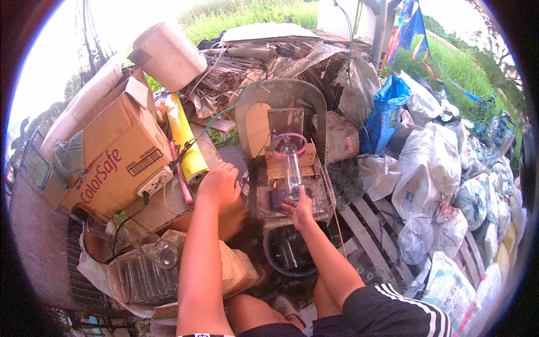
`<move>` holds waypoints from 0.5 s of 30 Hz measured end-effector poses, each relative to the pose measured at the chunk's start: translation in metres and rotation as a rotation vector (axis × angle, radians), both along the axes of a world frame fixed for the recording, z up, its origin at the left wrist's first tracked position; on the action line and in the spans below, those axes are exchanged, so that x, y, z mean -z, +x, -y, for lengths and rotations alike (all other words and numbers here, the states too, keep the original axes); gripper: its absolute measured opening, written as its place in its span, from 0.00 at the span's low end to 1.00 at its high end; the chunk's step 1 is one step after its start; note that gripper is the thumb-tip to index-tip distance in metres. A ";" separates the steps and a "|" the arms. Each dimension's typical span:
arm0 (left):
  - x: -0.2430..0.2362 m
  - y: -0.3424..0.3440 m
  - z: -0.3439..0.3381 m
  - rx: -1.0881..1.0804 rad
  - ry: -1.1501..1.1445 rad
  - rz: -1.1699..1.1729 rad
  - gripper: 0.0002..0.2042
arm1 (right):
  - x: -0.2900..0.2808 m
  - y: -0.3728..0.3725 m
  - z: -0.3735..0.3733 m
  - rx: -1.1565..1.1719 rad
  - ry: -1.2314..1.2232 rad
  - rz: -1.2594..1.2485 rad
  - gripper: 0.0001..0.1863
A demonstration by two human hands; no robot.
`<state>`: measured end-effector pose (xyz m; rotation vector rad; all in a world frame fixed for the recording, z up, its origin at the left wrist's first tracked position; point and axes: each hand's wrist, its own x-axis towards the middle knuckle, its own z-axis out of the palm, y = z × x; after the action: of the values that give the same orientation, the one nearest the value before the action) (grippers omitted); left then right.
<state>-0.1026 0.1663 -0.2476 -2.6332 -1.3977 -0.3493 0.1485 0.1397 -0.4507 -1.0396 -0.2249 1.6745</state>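
My right hand (301,210) is closed around the lower end of a clear bottle (293,171), which points away from me. The bottle's far end is at a pink ring (304,147) on a small wooden stand (283,167). That stand rests on the seat of a worn grey plastic chair (318,101). To the left, my left hand (220,184) is raised with its fingers curled in; whether anything is in them is hidden. Below the seat sits a black bucket (270,255). An open sack (238,267) of clear bottles (147,275) stands by my left forearm.
At left are a cardboard box (120,154), a white power strip (155,182), a pink stick (184,182) and a yellow roll (185,140). A white bucket (168,56) stands behind. Stuffed white bags (424,163), a blue bag (384,115) and wooden slats (370,227) fill the right.
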 end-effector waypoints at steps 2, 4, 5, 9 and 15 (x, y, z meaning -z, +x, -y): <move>0.000 0.000 0.000 0.002 0.003 0.006 0.08 | 0.006 -0.012 -0.002 0.095 0.020 0.305 0.52; 0.000 0.000 0.000 -0.003 0.003 -0.004 0.08 | 0.015 -0.011 -0.008 0.105 0.016 0.194 0.50; 0.000 0.000 0.000 -0.005 0.002 -0.008 0.08 | 0.021 -0.005 -0.009 0.075 0.029 0.057 0.51; 0.001 0.000 -0.001 -0.004 0.005 -0.019 0.08 | 0.035 0.018 -0.008 -0.137 0.115 -0.646 0.53; 0.002 -0.001 -0.001 -0.009 0.012 -0.014 0.08 | 0.017 -0.009 -0.004 0.069 0.034 0.218 0.51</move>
<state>-0.1035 0.1671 -0.2497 -2.6142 -1.3982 -0.3360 0.1399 0.1434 -0.4677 -1.1914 -0.3545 1.4899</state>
